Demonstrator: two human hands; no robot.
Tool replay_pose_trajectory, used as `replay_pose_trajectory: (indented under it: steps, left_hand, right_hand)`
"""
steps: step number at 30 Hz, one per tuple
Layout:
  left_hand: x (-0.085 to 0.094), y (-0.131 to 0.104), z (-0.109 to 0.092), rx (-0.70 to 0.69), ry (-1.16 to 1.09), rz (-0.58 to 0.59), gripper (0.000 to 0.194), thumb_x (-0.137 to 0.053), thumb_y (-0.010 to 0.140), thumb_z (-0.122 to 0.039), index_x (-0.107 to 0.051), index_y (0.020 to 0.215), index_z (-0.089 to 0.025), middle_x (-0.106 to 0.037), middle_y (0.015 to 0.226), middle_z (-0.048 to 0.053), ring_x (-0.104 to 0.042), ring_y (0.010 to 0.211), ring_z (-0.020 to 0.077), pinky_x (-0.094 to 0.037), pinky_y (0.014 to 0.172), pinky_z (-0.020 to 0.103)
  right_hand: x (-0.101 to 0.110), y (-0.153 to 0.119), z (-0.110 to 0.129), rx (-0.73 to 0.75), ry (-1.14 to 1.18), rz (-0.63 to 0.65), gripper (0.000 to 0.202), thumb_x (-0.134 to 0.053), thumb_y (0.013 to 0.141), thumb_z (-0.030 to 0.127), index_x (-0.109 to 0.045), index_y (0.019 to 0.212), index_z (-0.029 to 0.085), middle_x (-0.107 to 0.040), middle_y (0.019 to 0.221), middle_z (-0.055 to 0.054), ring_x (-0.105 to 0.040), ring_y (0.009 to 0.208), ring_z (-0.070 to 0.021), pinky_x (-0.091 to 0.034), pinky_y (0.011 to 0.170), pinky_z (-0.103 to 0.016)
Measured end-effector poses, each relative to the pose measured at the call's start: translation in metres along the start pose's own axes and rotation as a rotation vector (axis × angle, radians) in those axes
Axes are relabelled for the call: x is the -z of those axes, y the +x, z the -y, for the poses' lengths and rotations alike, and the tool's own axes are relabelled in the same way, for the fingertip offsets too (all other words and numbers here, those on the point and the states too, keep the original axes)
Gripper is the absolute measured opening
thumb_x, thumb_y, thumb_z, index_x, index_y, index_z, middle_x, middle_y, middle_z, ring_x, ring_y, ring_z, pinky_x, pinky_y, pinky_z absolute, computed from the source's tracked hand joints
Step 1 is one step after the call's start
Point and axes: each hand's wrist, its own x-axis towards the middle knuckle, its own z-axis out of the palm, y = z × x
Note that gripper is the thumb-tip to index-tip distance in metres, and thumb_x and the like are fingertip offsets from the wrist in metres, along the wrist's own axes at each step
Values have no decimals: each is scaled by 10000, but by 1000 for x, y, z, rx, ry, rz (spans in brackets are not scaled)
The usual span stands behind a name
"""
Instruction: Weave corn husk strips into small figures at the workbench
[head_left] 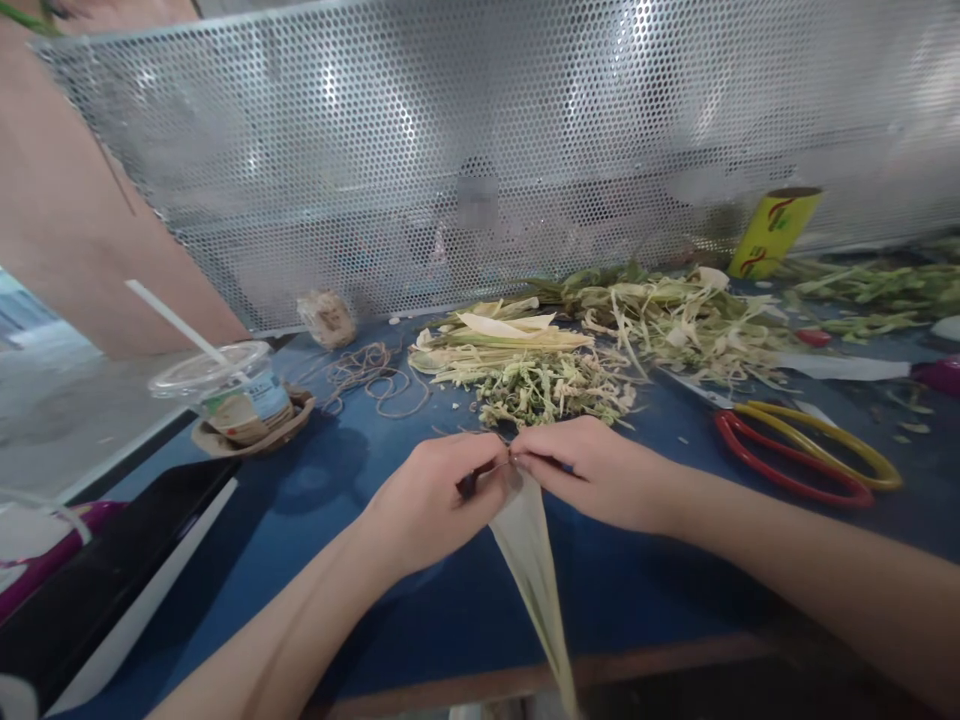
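Observation:
My left hand [442,495] and my right hand [600,470] meet over the blue table, both with closed fingers. Between their fingertips they pinch the upper end of a long pale husk leaf [532,560], which hangs down past the table's front edge. A thin thread or wire seems to run at the fingertips; its exact course is too small to tell. Just behind the hands lie a heap of small green-white plant bits [555,388] and a stack of pale husk leaves [502,345].
Red-and-yellow-handled scissors [795,465] lie at the right, near a white blade with a purple handle [941,375]. A yellow tube [776,232] stands behind. At left are loose twine [367,372], a plastic cup [244,395] with a straw, and a black tray [120,575]. Perforated metal [450,130] rises behind.

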Motion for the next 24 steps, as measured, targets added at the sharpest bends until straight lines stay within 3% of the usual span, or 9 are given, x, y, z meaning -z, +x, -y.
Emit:
replay_pose_trajectory:
  steps: [7, 11, 17, 20, 24]
  left_hand:
    - [-6, 2, -2, -144, 131, -99, 217, -361, 790, -127, -476, 610, -168, -482, 572, -24, -437, 548, 83, -354, 536, 176]
    - [-6, 3, -2, -253, 222, -168, 233, -357, 830, -159, -516, 661, -165, -539, 629, 6, -493, 613, 103, -385, 590, 190]
    - [-4, 4, 2, 49, 105, -192, 162, -431, 846, -279, -560, 798, -193, -602, 668, -42, -533, 570, 77, -390, 532, 164]
    - [-4, 4, 3, 90, 81, -215, 177, -446, 842, -307, -577, 800, -196, -619, 695, -42, -548, 590, 76, -409, 547, 162]
    - [-6, 4, 3, 81, 126, -242, 164, -492, 820, -326, -576, 768, -195, -618, 667, -41, -545, 552, 75, -421, 508, 156]
  right_hand:
    - [-6, 2, -4, 14, 28, -74, 182, -382, 822, 158, -424, 646, 172, -412, 574, 37, -384, 528, -68, -290, 528, -181]
    - [-4, 1, -1, -102, 175, -115, 166, -402, 806, 140, -475, 660, 170, -413, 509, 58, -390, 468, -54, -302, 492, -167]
    - [4, 0, 3, -243, 449, -92, 158, -403, 852, 256, -509, 769, 173, -472, 499, 62, -483, 437, -62, -382, 482, -175]
    - [4, 1, 2, -292, 566, -43, 140, -404, 852, 234, -494, 765, 171, -496, 499, 60, -504, 435, -60, -400, 475, -170]
    - [1, 4, 0, -326, 613, -71, 152, -405, 841, 176, -477, 707, 168, -497, 485, 58, -501, 430, -53, -397, 466, -159]
